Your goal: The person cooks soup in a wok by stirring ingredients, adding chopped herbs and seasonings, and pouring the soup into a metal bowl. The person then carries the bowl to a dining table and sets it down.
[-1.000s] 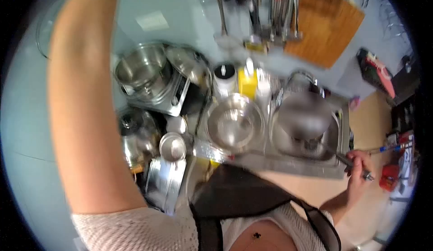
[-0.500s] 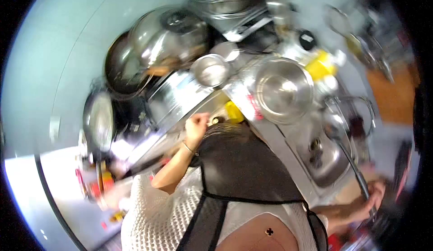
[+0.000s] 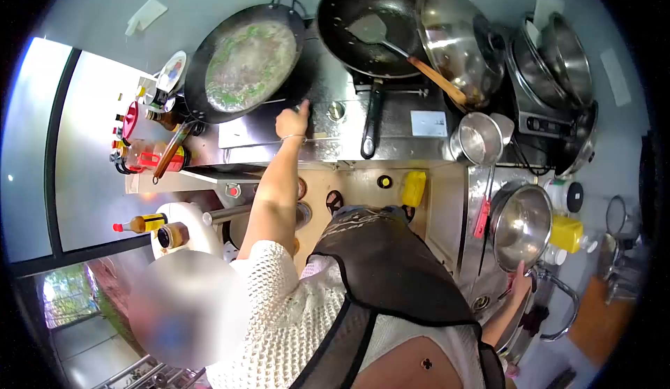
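Observation:
My left hand [image 3: 292,121] is closed at the front panel of the stove [image 3: 324,85], apparently round a knob that it hides. Left of its neighbour, a visible stove knob [image 3: 336,112], it sits just below a large wok [image 3: 296,47] of pale, steaming soup [image 3: 251,64] with green bits. My right hand [image 3: 519,284] is by the sink, its fingers at the near rim of a steel bowl [image 3: 520,228]. A dark object lies against that hand, and whether the fingers grip it I cannot tell.
A second wok [image 3: 349,36] holds a spatula [image 3: 398,47] beside a domed lid [image 3: 460,47]. A small steel pot [image 3: 480,140] stands at the stove's right end. Bottles [image 3: 167,116] crowd the left. A curved tap [image 3: 569,298] rises by the sink. A yellow jug [image 3: 414,188] is below.
The view has swung left toward the stove. My left hand has gone from near my body to the stove front. My right hand has left a long dark handle and is now by the bowl.

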